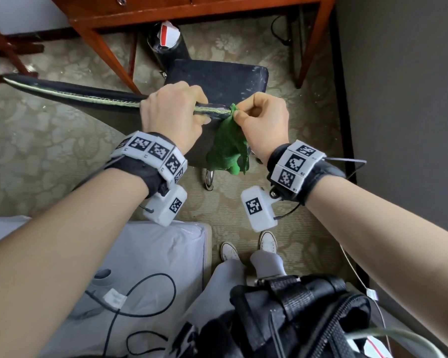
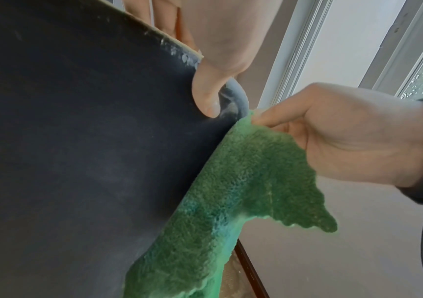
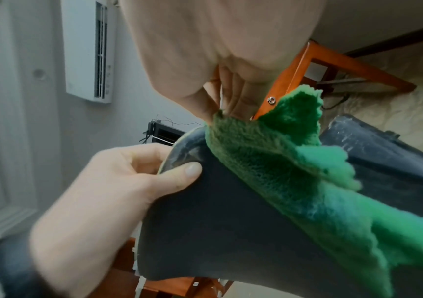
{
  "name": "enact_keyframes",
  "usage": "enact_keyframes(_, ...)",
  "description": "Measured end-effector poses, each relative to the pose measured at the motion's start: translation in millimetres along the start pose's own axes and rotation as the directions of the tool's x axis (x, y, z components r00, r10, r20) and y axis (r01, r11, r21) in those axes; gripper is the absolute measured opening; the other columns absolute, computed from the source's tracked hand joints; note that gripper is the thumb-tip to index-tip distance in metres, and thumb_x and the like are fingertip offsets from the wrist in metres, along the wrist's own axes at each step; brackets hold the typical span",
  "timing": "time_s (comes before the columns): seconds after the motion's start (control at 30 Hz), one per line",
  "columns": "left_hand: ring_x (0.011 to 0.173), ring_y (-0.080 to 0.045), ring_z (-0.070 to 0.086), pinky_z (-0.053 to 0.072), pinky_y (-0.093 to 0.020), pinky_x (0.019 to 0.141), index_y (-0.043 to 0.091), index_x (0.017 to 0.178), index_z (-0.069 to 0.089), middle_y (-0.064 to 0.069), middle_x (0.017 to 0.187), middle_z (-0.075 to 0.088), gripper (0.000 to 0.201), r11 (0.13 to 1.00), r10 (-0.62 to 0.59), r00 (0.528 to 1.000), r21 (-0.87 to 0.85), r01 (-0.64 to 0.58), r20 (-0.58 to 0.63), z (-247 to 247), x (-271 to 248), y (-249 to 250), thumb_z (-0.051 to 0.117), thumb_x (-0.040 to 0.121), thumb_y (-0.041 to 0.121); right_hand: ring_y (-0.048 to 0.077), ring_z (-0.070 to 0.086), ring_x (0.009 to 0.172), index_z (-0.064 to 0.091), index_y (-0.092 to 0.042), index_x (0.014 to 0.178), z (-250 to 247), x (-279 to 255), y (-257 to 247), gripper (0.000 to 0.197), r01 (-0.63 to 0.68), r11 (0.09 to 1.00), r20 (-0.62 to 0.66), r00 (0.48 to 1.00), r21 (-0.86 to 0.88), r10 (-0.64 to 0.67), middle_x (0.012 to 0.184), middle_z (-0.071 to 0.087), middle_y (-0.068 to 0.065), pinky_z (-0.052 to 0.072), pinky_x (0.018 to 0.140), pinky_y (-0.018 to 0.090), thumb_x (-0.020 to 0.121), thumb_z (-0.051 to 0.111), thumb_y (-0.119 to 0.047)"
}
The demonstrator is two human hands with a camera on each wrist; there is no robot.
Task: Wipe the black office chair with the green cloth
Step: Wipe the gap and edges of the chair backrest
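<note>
Cloth hangs pinched in my right hand at the backrest's top corner. Left hand clamps that edge just beside; its long axis runs away leftward.

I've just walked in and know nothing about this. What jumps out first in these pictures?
The bright green cloth stands out first: the right hand pinches its top corner against the top edge of the black office chair, and the rest hangs down the backrest. Just to its left, the left hand grips that same edge, thumb on the near side. Both wrists wear bands of black-and-white square markers.
</note>
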State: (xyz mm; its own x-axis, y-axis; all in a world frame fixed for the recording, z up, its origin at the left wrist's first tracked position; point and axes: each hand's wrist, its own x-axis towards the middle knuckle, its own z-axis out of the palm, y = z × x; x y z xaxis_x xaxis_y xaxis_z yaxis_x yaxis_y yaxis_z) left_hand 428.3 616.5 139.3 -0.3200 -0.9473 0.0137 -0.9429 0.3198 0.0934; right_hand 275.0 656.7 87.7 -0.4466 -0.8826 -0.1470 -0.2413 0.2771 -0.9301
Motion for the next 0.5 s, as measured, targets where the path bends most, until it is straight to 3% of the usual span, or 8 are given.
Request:
enact_keyframes(0.1,0.105,-0.032,0.059,0.042,-0.043,0.080,0.027,0.113,0.066,0.000,0.109,0.064,0.026,1.000,0.015,1.000,0.006,-0.015,-0.003,-1,3,6,0.070,0.090,0.037,0.008,0.064,0.072,0.067,-0.021,0.067,-5,5,-3,0.016,0.001,0.999,-0.014,1.000,-0.048,-0.001,0.066,0.066,-0.012,0.057,0.075,0.028,0.080,0.068,-0.011)
enact_keyframes(0.33,0.106,-0.032,0.060,0.044,-0.044,0.081,0.027,0.114,0.066,0.000,0.110,0.064,0.026,1.000,0.021,1.000,0.005,-0.021,-0.002,1,7,18,0.070,0.090,0.038,0.000,0.061,0.066,0.067,-0.022,0.071,-15,4,-8,0.016,0.108,0.993,-0.019,0.994,-0.050,-0.109,0.068,0.066,-0.014,0.051,0.068,0.013,0.082,0.068,-0.010)
enact_keyframes(0.5,0.109,-0.029,0.058,0.044,-0.043,0.081,0.026,0.120,0.064,0.000,0.114,0.063,0.031,0.999,0.037,0.999,-0.001,-0.037,-0.007,2,6,26,0.068,0.092,0.038,0.008,0.065,0.076,0.070,-0.019,0.075,-25,12,-6,0.014,0.063,0.992,-0.032,0.997,-0.111,-0.067,0.072,0.068,-0.010,0.050,0.069,0.015,0.083,0.066,-0.009)
